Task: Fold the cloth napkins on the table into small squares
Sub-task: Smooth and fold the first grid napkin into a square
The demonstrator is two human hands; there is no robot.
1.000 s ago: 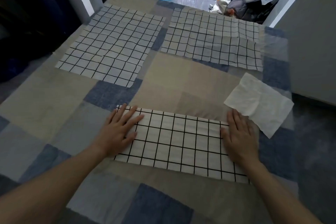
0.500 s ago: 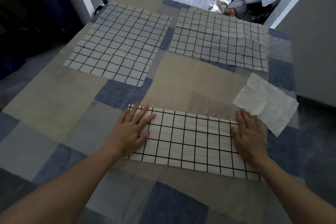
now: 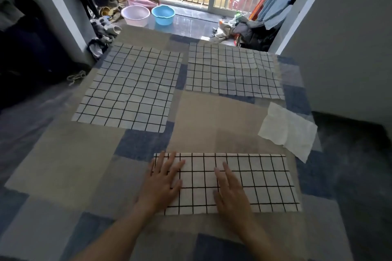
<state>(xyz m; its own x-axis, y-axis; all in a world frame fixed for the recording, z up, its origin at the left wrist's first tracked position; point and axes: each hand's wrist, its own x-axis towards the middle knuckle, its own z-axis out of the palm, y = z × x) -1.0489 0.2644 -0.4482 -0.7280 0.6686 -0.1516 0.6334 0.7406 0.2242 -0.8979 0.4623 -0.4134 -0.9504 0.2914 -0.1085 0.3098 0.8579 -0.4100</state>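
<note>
Patchwork fabric, beige and blue, covers the surface (image 3: pixel 207 116) under everything. Beyond the hands and left: big checked napkin (image 3: pixel 129 89) spread fully flat, not yet folded. Beyond the hands and right: second checked napkin (image 3: pixel 233 71), also spread out, some layering or overlap near its far right corner, can't tell exactly how. Right of and beyond the right hand, near the surface edge: white crumpled cloth (image 3: pixel 289 131), apart from the checked pieces, looks like a paper towel or thin cloth, can't tell which.

Directly under the hands: folded checked napkin (image 3: pixel 261 182), a long strip, long axis running left to right across the body. Looks already halved once; judged at the press-flat stage with the next fold likely bringing one short end over the other. Most of the strip extends to the right of both hands; free right end well past the right hand, left end right under the left hand. So right hand nearer the free end, likely the one to reach for it; left hand placed to pin the left end.

Left hand (image 3: pixel 163 182): flat, fingers straight and slightly spread, palm down on the strip's left end, partly overhanging its left edge onto the surface. Holding nothing, only pressing.

Right hand (image 3: pixel 230 192): flat, fingers straight and together, palm down left of the strip's middle, just beside the left hand, not touching it. Nothing gripped.
</note>
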